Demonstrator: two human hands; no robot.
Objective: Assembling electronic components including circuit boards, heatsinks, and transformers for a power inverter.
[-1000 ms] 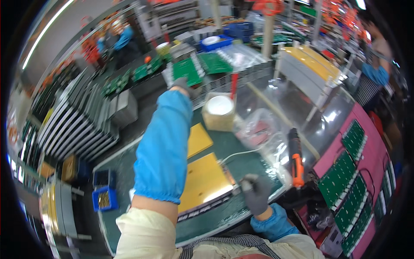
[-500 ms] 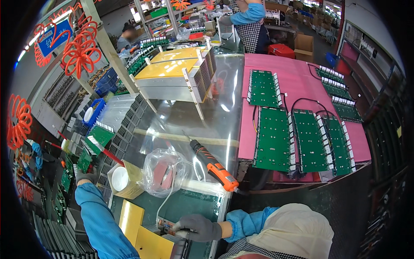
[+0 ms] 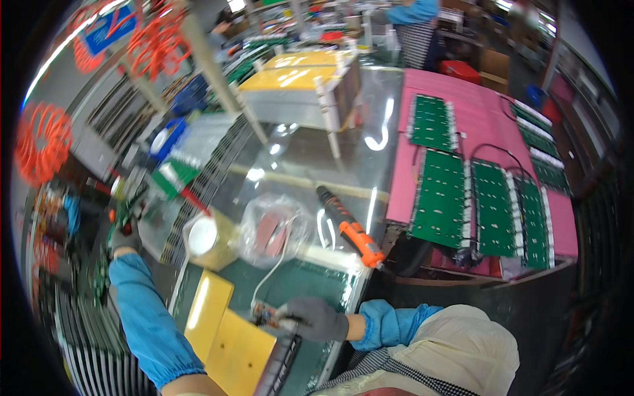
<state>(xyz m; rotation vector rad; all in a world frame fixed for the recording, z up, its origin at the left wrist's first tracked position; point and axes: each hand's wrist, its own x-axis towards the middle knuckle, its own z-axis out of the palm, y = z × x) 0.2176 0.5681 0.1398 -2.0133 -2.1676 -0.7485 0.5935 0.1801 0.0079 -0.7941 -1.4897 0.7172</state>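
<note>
One small circuit board lay just left of the narrowly bent fingers of your right hand, but I could not tell whether they or your left hand gripped anything.

No words or numbers can be read. Taking the power driver as landmark: far beyond it and to the left, a blue sign shows pale marks (blurred past reading, with orange coils close by). Green boards to the driver's right carry light specks; whether any are print cannot be told. The driver's casing is smeared.
</note>
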